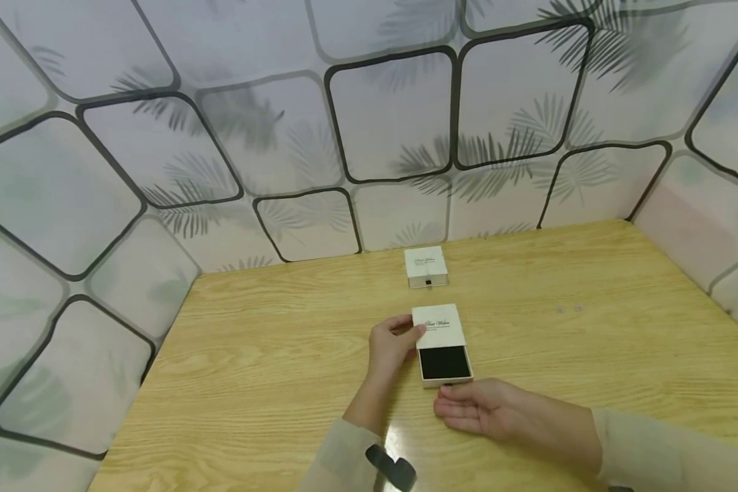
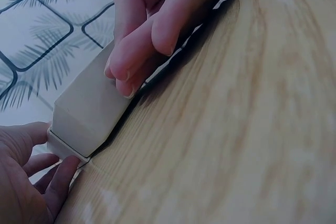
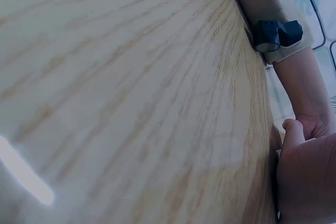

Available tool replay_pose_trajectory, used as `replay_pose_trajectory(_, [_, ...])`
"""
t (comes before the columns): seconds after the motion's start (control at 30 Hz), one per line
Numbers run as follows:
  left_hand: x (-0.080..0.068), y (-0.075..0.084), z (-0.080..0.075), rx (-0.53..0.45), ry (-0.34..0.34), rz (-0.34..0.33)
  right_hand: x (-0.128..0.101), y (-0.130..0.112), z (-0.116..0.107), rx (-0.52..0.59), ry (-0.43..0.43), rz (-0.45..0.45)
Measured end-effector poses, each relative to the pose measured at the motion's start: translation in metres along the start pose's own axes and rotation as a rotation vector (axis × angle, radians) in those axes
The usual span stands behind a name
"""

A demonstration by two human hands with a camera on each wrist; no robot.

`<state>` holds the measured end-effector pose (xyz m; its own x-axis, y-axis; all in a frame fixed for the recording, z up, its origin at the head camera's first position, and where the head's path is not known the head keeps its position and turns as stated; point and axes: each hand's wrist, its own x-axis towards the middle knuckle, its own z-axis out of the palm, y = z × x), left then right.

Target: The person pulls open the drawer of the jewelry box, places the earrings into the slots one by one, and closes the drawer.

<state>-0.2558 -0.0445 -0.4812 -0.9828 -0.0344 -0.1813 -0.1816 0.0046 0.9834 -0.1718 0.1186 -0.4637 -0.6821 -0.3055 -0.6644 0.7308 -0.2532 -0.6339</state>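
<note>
A white drawer-style gift box with dark lettering lies on the table. Its inner tray is slid partly out toward me, showing a black lining. My left hand holds the outer sleeve from the left side, thumb on top. At the front end, my right hand pinches the tray's edge by its small dark pull tab, which the fingers mostly hide. The left wrist view shows the left fingers against the side of the box and the right fingers at its end. The right wrist view hides the box.
A second white box, closed, with a dark tab in front, sits farther back near the wall. Two tiny translucent bits lie to the right on the wooden table. Patterned walls border the table at the back and sides.
</note>
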Motion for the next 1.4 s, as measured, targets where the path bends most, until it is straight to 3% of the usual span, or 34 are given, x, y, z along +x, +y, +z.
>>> replay_pose_trajectory(0.67, [0.0015,0.0014,0.0000,0.005,0.010,0.011,-0.0067,0.0040,0.0007,-0.047,-0.024,-0.040])
replay_pose_trajectory(0.97, [0.0003,-0.0012,0.0010,-0.011,-0.011,-0.015,-0.0069,0.0095,-0.0014,-0.049,-0.019,-0.035])
replay_pose_trajectory(1.4, [-0.0004,0.0006,0.0000,-0.019,-0.020,-0.001,-0.0068,0.0073,-0.0011,-0.041,-0.037,-0.014])
